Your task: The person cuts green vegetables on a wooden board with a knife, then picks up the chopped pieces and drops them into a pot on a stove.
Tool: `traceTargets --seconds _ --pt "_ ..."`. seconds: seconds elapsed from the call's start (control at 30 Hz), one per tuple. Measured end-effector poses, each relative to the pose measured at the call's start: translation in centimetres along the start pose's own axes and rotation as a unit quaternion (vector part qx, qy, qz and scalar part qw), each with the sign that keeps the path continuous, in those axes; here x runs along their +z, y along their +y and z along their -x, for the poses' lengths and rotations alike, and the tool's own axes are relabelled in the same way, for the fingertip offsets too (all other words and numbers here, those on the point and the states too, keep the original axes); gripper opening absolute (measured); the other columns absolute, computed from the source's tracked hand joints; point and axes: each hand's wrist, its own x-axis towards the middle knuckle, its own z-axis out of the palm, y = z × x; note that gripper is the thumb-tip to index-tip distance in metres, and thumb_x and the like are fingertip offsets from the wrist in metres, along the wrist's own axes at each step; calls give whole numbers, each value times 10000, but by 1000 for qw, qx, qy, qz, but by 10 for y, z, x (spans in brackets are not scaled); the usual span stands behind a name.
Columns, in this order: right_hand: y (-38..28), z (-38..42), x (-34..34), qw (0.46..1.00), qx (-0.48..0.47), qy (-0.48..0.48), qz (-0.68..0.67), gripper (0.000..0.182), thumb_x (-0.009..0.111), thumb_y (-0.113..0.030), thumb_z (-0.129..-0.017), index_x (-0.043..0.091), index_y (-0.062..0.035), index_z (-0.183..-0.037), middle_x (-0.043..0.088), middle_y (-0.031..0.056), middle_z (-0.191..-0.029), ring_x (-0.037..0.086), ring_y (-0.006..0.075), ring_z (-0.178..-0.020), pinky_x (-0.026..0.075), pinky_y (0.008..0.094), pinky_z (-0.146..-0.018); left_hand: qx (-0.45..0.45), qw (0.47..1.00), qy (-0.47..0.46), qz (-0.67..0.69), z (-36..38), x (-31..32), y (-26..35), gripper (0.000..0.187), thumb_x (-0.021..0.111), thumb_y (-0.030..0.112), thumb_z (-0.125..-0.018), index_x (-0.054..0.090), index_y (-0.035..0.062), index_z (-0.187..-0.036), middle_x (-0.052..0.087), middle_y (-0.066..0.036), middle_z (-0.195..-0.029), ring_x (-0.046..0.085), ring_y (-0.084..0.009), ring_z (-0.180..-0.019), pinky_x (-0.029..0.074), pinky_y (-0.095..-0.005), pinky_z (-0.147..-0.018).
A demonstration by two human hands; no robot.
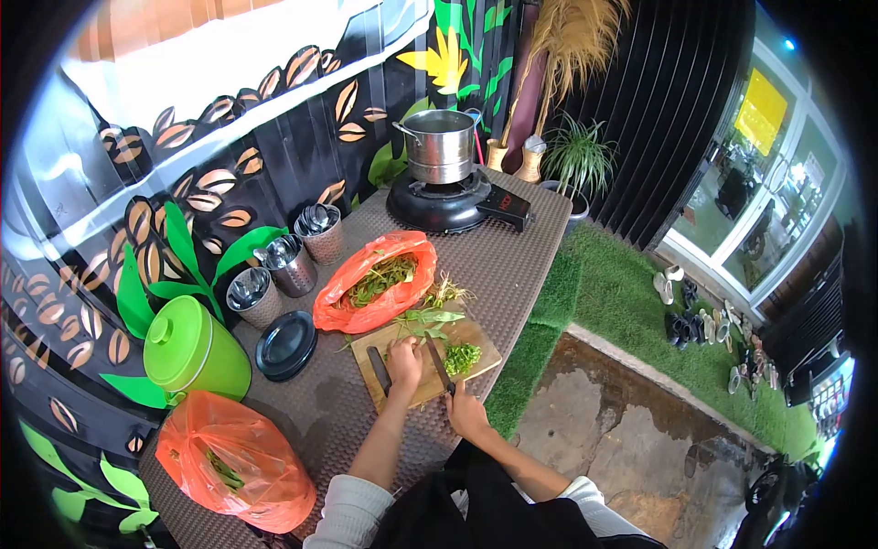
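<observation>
On a wooden cutting board (422,392) at the table's front edge, my right hand (467,414) is wrapped round the handle of a knife (438,363), its blade pointing away from me. My left hand (403,363) is closed at the board's middle, just left of the blade; what its fingers press on is mostly hidden, with green leaves (428,320) showing beyond it. Chopped greens (462,358) lie in a small heap right of the knife. A second dark blade (379,369) rests on the board's left side. Behind the board, an open orange bag (377,282) holds leafy greens.
A steel pot (440,151) stands on a black gas stove (439,203) at the far end. Along the wall are cutlery cups (291,265), black lids (286,345) and a green container (194,352). Another orange bag (236,465) sits at the near left.
</observation>
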Motion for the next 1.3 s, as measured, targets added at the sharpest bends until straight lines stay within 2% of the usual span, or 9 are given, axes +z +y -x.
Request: traceTargets --seconds 0.23,0.47,0.57,0.63,0.73,1.07,1.13,1.27,1.3 --pt "0 -6 -5 1000 10 15 21 356 428 -273 -929 347 27 -1102 604 303 -727 603 474 -703 484 545 -654 -67 978 77 183 12 -35 13 112 632 67 -755 637 33 -862 631 -85 -661 589 -209 -554 462 -327 -564" --pt "-3 -3 4 1000 -3 8 18 348 440 -284 -928 353 20 -1074 602 308 -739 600 480 -720 482 548 -651 -70 937 1 342 45 -17 -4 130 565 10 -782 620 21 -900 617 -57 -628 562 -143 -513 438 -261 -505" --pt "-1 -4 -3 1000 9 18 14 352 443 -291 -928 352 13 -1081 600 308 -741 592 491 -728 474 559 -650 -87 943 -53 316 48 -24 4 156 574 7 -768 626 18 -915 625 -85 -703 588 -201 -642 471 -299 -624" --pt "1 -4 -10 999 21 21 15 352 442 -295 -928 351 8 -1083 601 308 -747 591 491 -733 471 562 -654 129 987 -1 94 44 -35 6 190 584 14 -748 634 28 -931 625 -115 -835 565 -279 -863 445 -356 -794" --pt "5 1 -16 999 -9 41 27 350 433 -293 -928 358 5 -1095 609 288 -722 608 463 -693 486 544 -634 186 974 -60 114 45 -45 12 191 642 11 -710 643 17 -901 609 -134 -917 510 -332 -987 418 -390 -857" --pt "18 -2 -23 998 -45 22 29 319 448 -288 -926 391 0 -1049 593 291 -704 587 469 -688 463 546 -619 92 991 -85 -36 52 -57 12 129 635 154 -755 654 50 -829 615 -82 -879 514 -276 -959 364 -425 -866" --pt "18 -5 -25 997 -59 37 17 313 455 -285 -924 407 5 -1029 590 288 -697 585 468 -686 460 543 -619 33 996 30 -81 52 -59 15 141 627 139 -755 660 44 -853 599 -105 -961 512 -272 -975 354 -423 -877" --pt "15 -3 -38 987 -67 113 -89 266 465 -230 -915 451 33 -952 576 303 -711 579 475 -710 444 535 -618 142 985 66 -76 42 -47 12 270 625 107 -742 633 33 -1002 552 -151 -1069 502 -312 -1010 359 -424 -901" --pt "16 -3 -41 980 -44 146 -124 250 465 -207 -911 464 42 -932 571 310 -715 576 478 -717 440 530 -619 157 988 -9 1 39 -37 13 364 634 98 -735 588 30 -1089 526 -170 -1114 480 -339 -1050 357 -422 -927"
